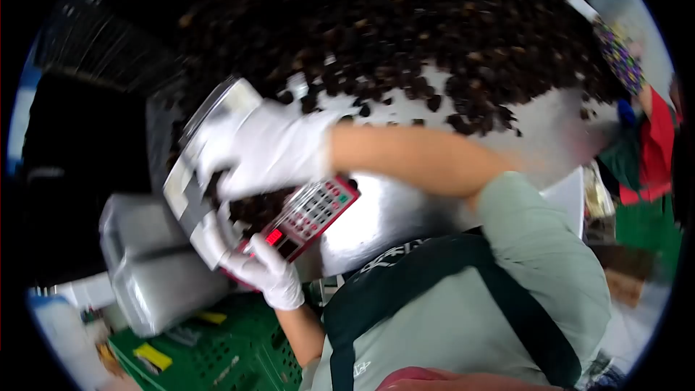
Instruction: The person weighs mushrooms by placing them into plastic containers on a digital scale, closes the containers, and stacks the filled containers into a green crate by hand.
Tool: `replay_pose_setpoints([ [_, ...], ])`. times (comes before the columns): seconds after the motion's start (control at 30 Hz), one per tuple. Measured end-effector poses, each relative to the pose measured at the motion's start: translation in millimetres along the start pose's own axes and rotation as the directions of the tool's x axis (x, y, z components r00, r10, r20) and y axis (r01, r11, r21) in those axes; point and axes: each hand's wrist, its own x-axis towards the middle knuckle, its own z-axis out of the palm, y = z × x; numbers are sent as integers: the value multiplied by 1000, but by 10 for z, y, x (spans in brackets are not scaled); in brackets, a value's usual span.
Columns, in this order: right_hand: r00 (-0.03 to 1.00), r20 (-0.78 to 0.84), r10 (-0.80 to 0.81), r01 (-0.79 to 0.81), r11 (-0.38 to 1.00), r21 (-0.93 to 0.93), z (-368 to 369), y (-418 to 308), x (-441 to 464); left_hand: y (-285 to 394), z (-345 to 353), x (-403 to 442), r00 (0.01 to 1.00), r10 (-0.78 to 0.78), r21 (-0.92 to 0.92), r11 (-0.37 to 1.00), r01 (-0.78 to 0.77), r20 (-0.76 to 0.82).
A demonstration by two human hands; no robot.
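Note:
A shiny, pale plastic tray [179, 192] with dark brown pieces [257, 210] in it is by a red weighing scale [318, 210] with a keypad and a lit red display. My left hand [271, 271], in a white glove, grips the near corner of the tray, beside the display. Reaching across from the right, my white-gloved right hand [268, 146] is over the far part of the tray. Its fingers curl down, blurred by motion, and what they hold is hidden.
A large heap of dark brown pieces [391, 22] covers the back of the metal table [369, 221]. Stacked clear trays [166, 268] stand at left, above a green crate [239, 362]. A black crate [108, 51] is at far left. Another person's patterned sleeve [620, 54] shows at right.

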Motion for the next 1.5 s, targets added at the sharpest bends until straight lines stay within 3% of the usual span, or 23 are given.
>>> replay_pose_setpoints([
  [0.07, 956, 291, 47, 24, 971, -238, 455, -38, 115, 47, 55, 35, 998, 55, 120, 991, -52, -29],
  [0.13, 961, 269, 59, 79, 877, -474, 866, -16, 20, 166, 29, 98, 999, 44, 273, 961, -42, -2],
  [0.27, 998, -23, -50, 28, 823, -568, 714, -249, -114, 127, 46, 86, 998, 43, 296, 955, -31, -36],
  [0.37, 1000, -22, 7, -16, 900, -436, 761, -202, -141, 136, 73, 84, 1000, 10, 273, 962, -7, -12],
  [0.4, 995, 93, 46, -10, 933, -360, 762, -126, -198, 174, 84, 85, 999, -35, 264, 964, 30, 15],
  [0.43, 982, 174, 78, -1, 915, -404, 802, -42, -232, 57, 3, 81, 995, 1, 297, 954, -30, 95],
  [0.5, 996, 84, 5, 35, 885, -464, 791, -11, -333, -13, -77, 112, 984, 75, 420, 897, -136, 159],
  [0.53, 987, 155, 36, 25, 926, -376, 639, -67, -303, -29, -63, 79, 993, 63, 308, 947, -92, 104],
  [0.57, 971, 236, 46, 21, 962, -273, 437, -133, -255, -102, -187, 58, 985, 103, 400, 904, -152, 141],
  [0.63, 979, 106, -173, 195, 947, -255, 54, -98, -323, 2, -251, 111, 963, 146, 455, 858, -237, 226],
  [0.67, 938, -118, -325, 272, 905, -327, 38, 123, -477, 62, -252, 120, 965, 130, 468, 855, -225, 226],
  [0.7, 955, -148, -256, 197, 923, -330, -231, 87, -486, 79, -287, 98, 969, 89, 495, 847, -195, 230],
  [0.77, 911, -345, 228, -177, 969, 173, -379, 220, -654, 19, -244, 71, 998, 56, 289, 955, -66, 43],
  [0.8, 871, -320, 373, -303, 920, 248, -473, 248, -759, 1, -272, 81, 999, 45, 179, 983, -48, 22],
  [0.83, 857, -379, 349, -326, 937, 125, -505, 320, -845, 71, -274, 121, 998, -49, 29, 998, 50, -29],
  [0.87, 813, -349, 467, -432, 884, 176, -536, 254, -918, 78, -304, 178, 997, -42, 35, 998, 45, -61],
  [0.97, 788, -210, 579, -539, 813, 220, -461, 173, -1092, 95, -393, 378, 982, -95, 42, 994, 103, -162],
  [1.03, 857, -153, 493, -472, 868, 151, -346, 185, -1161, 129, -413, 537, 974, -112, 63, 990, 127, -195],
  [1.1, 879, -122, 461, -446, 885, 132, -215, 118, -1175, 203, -440, 698, 979, -90, 52, 994, 101, -181],
  [1.23, 794, 60, 605, -607, 781, 145, -94, -54, -1103, 179, -594, 1042, 989, -35, 94, 994, 49, -144],
  [1.4, 791, 35, 611, -607, 776, 171, 44, -24, -1184, -69, -538, 1417, 1000, 0, 110, 994, 3, -24],
  [1.43, 779, 26, 626, -617, 759, 209, 38, -15, -1225, -118, -515, 1504, 979, -204, 203, 959, 198, 6],
  [1.5, 746, 64, 663, -651, 705, 280, -1, -60, -1234, -409, -387, 1694, 917, -390, 198, 908, 369, 80],
])
